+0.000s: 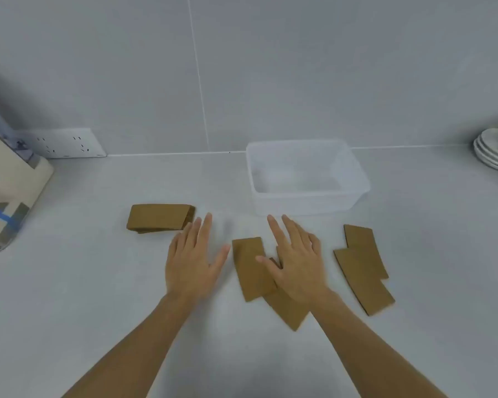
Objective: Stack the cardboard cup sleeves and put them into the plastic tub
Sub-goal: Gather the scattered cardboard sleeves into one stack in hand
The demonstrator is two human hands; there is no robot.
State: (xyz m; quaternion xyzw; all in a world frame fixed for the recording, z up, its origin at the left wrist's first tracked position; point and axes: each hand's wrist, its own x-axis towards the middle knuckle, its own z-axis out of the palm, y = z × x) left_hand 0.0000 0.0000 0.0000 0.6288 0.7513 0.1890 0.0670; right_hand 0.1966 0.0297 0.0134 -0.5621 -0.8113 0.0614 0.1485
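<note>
Right hand: our right hand (295,265) lies flat with fingers spread, palm down on the loose sleeves in the middle (252,268), pressing rather than gripping.
Left hand: our left hand (191,259) is open and empty, fingers straight, flat just above or on the counter (98,282); we cannot tell which.
Middle sleeves: two or three overlap under the right hand, long axis running away from us, tilted slightly left.
Stack: the neat stack of sleeves (160,218) sits just beyond the left fingertips, long axis across us.
Other sleeves: two more sleeves (362,271) overlap to the right of the right hand.
Tub: the plastic tub (306,202) stands empty beyond the right hand.
Next move: we judge the middle sleeves must turn crosswise and travel left; the left hand is nearer the stack.
</note>
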